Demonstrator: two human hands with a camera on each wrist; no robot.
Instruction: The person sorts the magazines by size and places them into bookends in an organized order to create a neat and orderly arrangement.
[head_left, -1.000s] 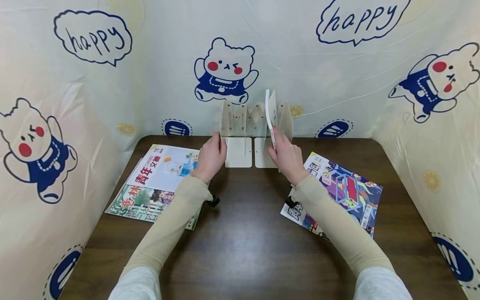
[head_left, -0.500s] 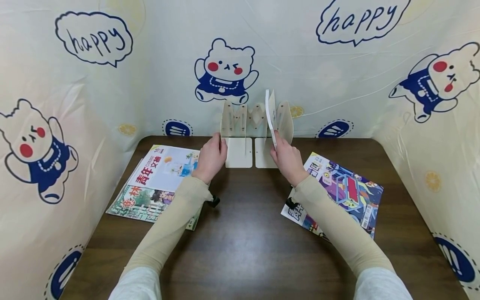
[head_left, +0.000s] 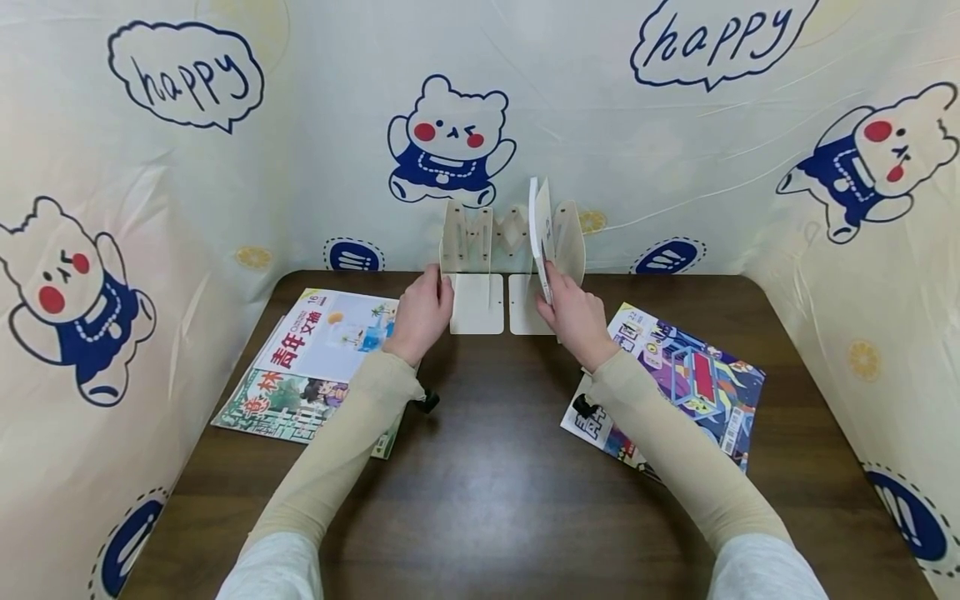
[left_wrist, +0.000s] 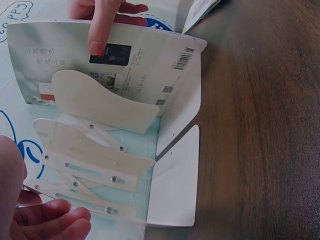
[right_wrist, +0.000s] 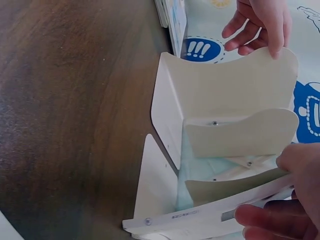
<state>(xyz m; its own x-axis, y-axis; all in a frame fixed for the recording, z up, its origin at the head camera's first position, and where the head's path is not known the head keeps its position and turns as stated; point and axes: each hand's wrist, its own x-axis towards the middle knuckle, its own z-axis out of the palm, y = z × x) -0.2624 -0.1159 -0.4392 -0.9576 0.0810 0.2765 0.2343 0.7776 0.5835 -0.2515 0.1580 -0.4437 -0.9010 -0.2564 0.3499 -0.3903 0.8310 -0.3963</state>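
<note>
Near twelve o'clock on the desk (head_left: 480, 500), the magazine (head_left: 535, 221), probably light and bendy, is pinched nearly upright in the rack (head_left: 477, 304) by the right grip (head_left: 577, 317), best held at its near edge; the rack's end is pinched by the left grip (head_left: 420, 315).

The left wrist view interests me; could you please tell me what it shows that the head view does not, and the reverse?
Only the left wrist view shows the barcode and dark picture block on the upright magazine.

Only the head view shows the overlapping magazines lying to the person's left, and the beige sleeves.

Both show the cream expandable bookend, the left grip on its outer panel, the right grip on the upright magazine, and the dark wooden table.
</note>
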